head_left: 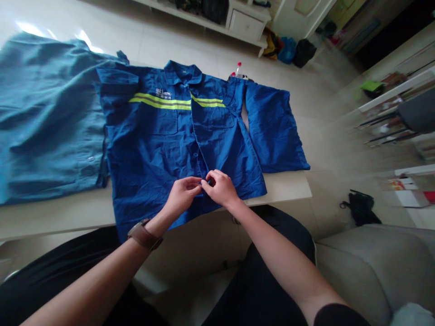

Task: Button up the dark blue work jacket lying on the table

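Blue jacket [149,149], beneath left hand [183,194] and right hand [221,188]

The left hand [181,195] and the right hand [220,188] are bare, and both forearms [272,249] are uncovered. Around the left wrist sits a broad brown band [144,234], shaped like a watch strap and leathery in look, with darker parts towards its edges; a dial cannot be made out. On the right arm, near the elbow, a plain black sleeve [340,316] ends in a curved hem. Black trousers [288,228] cover the legs, the cloth dull and dark, and a thin pale line [316,254] edges the outer side of the right knee.
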Demonstrator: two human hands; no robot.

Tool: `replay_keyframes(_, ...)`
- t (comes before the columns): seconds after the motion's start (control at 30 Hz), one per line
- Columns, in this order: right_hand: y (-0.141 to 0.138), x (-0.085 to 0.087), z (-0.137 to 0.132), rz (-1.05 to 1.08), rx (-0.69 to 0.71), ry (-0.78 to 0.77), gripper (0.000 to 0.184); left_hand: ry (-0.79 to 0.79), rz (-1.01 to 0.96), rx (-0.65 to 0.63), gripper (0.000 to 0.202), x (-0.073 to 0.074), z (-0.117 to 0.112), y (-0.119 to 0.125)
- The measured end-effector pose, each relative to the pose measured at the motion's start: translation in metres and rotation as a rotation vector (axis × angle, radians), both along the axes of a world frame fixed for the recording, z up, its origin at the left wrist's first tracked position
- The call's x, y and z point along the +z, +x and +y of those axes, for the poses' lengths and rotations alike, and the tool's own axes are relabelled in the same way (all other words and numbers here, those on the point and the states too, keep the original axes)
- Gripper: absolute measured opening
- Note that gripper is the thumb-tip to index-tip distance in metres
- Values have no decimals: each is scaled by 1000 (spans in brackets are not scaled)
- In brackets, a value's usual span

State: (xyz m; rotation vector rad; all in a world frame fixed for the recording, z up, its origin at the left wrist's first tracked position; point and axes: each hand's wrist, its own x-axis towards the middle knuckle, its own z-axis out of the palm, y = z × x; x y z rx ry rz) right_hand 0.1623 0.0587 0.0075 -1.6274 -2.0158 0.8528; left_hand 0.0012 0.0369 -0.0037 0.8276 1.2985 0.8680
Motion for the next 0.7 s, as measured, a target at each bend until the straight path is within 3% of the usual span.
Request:
replay_keyframes(0.1, 1, -3, 1, 21, 15, -46, 19, 9, 8, -27, 35, 0, 0, -1)
replay_keyframes(0.27, 3, -8, 2, 17, 10, -88, 4, 30, 84, -195, 26, -6, 3, -6)
replay_keyframes(0.4, 6, -9, 1, 11, -5, -62, 9, 181, 433, -161, 33, -8, 5, -9)
replay_keyframes(0.5, 7, -10, 1, 30, -18, -51, 10, 299, 674, -212, 36, -11, 5, -9)
replay_keyframes(0.6, 8, -11, 1, 44, -28, -50, 11, 346, 754, -301, 33, -17, 4, -8)
replay_keyframes(0.7, 9, -12, 2, 69, -43, -62, 14, 382, 785, -314, 29, -23, 3, -7)
